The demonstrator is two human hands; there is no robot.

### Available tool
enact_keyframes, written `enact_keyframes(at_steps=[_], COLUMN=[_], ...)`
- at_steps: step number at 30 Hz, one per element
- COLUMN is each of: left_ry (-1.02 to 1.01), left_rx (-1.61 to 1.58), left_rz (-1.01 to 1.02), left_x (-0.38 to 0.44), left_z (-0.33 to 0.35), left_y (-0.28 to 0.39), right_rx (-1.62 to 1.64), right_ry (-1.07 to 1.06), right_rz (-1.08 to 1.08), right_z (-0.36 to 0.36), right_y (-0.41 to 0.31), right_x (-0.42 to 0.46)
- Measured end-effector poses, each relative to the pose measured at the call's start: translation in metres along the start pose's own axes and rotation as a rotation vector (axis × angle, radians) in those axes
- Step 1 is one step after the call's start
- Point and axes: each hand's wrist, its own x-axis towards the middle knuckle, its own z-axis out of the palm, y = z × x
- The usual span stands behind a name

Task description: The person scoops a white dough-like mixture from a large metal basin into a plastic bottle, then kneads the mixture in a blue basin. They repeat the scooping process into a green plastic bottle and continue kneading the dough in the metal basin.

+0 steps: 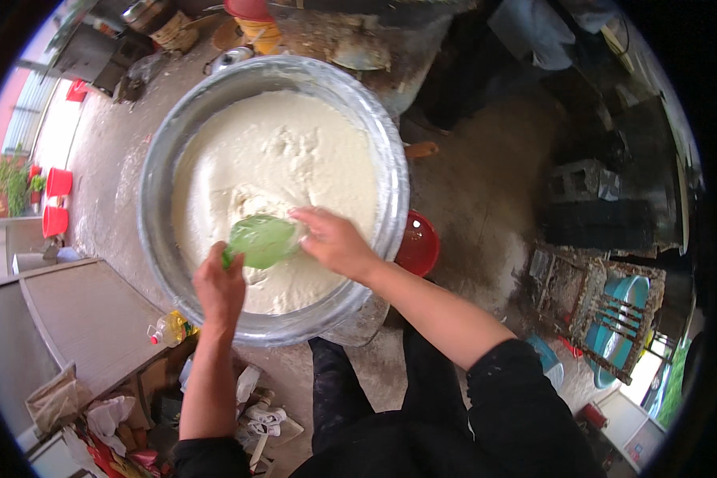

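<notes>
A wide metal basin (397,161) stands before me, holding a thick, pale batter-like mass (227,143) with a lumpy, disturbed surface. My left hand (220,284) grips the short handle of a green plastic scoop (266,240) over the near half of the basin. Pale smears coat the scoop. At its right edge is my right hand (337,242), thumb and fingers apart and the scoop's rim between them. Whether those fingers pinch the rim or only touch it is unclear. Below the scoop, part of the batter is hidden.
A red bowl (418,245) sits by the basin's right side, with a wooden handle (421,149) farther up. An oil bottle (170,328) stands at lower left beside a pale cabinet (89,316). Beyond the basin are a lidded metal pot (232,58) and a soiled stove-like block (310,36).
</notes>
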Motion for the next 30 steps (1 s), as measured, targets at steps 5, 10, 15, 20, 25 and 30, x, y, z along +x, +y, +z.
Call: enact_keyframes(at_steps=[5,10,15,20,25,30], left_ry=[-0.058,-0.107,-0.051,0.027,0.071,0.046], left_rx=[-0.026,-0.091,-0.004,0.017,0.013,-0.008], left_rz=[0.013,-0.124,-0.173,-0.157,-0.108,-0.107], left_x=[0.006,0.001,-0.002,-0.010,-0.017,-0.011], left_z=[0.002,0.002,0.016,-0.005,-0.006,0.017], left_y=[0.002,-0.008,0.001,-0.021,-0.023,0.008], right_rx=[0.728,0.600,0.040,-0.566,1.018,1.113], right_ry=[0.585,0.596,0.515,0.280,0.438,0.414], right_rz=[-0.005,0.614,0.938,0.825,1.053,1.003], right_z=[-0.127,-0.122,-0.073,-0.063,-0.089,-0.106], right_y=[0.070,0.317,0.616,0.636,0.594,0.429], right_x=[-0.084,-0.140,-0.197,-0.160,-0.153,-0.156])
